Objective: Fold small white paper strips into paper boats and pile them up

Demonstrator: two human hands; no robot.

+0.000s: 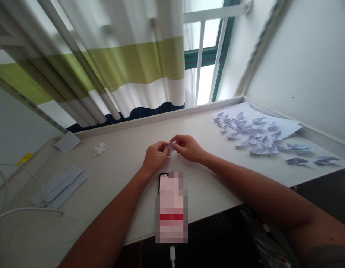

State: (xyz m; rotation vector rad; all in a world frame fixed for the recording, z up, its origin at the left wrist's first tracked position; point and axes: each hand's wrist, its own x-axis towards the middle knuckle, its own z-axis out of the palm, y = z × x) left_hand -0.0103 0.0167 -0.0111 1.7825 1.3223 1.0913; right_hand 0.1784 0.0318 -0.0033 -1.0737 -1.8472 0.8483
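Observation:
Between my two hands, over the middle of the white table [127,149], is a small folded piece of white paper [170,147]. My left hand [156,155] pinches it from the left with thumb and fingers. From the right, my right hand [187,147] has its fingertips closed on the same paper. Fingers cover most of it, so its exact shape cannot be made out. Many small folded paper boats [253,132] lie in a loose group on the right side of the table. A smartphone [171,206] with a blurred-out screen is nearest my wrists, at the front edge.
White paper sheets [236,109] lie under the boats. At left are a stack of folded paper [60,186], a square sheet [67,142], a crumpled scrap [99,149] and a white cable [27,210]. A charging plug [172,253] hangs below the phone. A curtain [127,56] borders the back.

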